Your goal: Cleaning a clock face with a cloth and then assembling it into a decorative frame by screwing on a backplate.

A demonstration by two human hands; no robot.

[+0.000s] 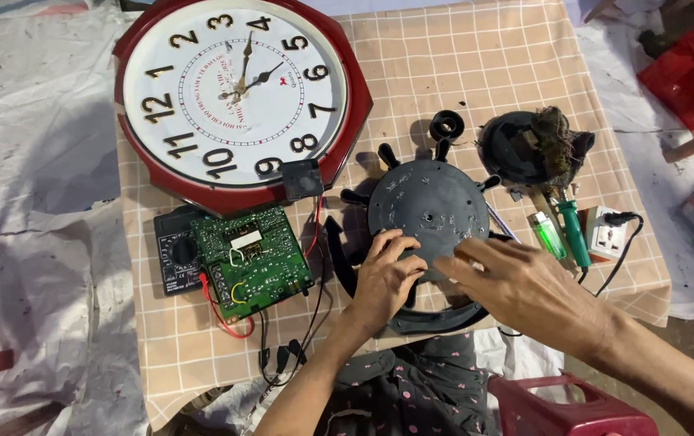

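Your left hand [385, 278] and right hand [516, 282] rest open, fingers spread, on the near edge of the grey disc [427, 206] at mid-bench. It looks stiff, light plastic; grip its rim. The circuit board [251, 258] crowds its left, the lighter [548, 235] its right, and the clock [238, 93] stands far left.

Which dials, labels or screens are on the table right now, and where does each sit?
Wall clock: far left of the table, red octagonal frame, round white dial with dark numerals and red print.
Multimeter: below the clock, black, round selector knob, partly under a green circuit board.
White label: small rectangle on that circuit board.
No packages or lit screens show.
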